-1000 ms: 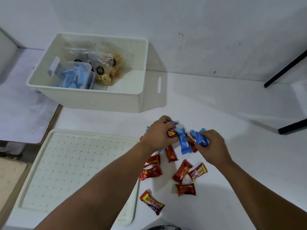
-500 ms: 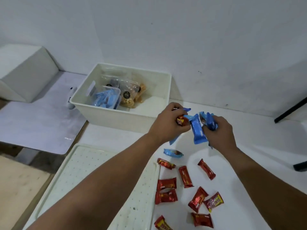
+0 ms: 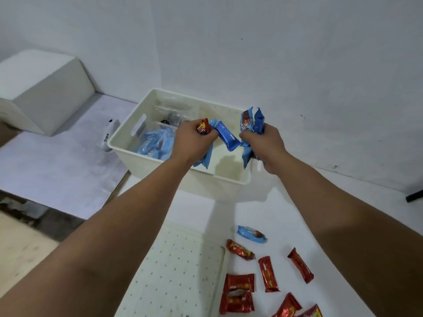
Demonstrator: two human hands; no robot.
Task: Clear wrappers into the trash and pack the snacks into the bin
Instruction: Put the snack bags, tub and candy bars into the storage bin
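Both my hands are above the white bin [image 3: 128, 147]. My left hand [image 3: 191, 143] grips a red snack [image 3: 203, 128] and blue snack packs [image 3: 225, 136]. My right hand [image 3: 263, 143] grips more blue snack packs [image 3: 253, 120]. One blue pack spans the gap between the hands. Inside the bin lie a clear bag of blue snacks [image 3: 155, 145] and other clear packets, partly hidden by my left hand. On the white table a single blue snack [image 3: 251, 234] and several red snacks [image 3: 267, 273] lie loose.
A white perforated lid [image 3: 174, 271] lies flat under my left forearm. A white box [image 3: 43, 90] stands at the far left on a lower grey surface. A small white device [image 3: 107, 136] lies beside the bin. Something dark [image 3: 414, 195] juts in at the right edge.
Both hands lifted the bundle of blue and red snacks off the table and carried it away from me to above the bin. One blue snack stayed behind on the table.
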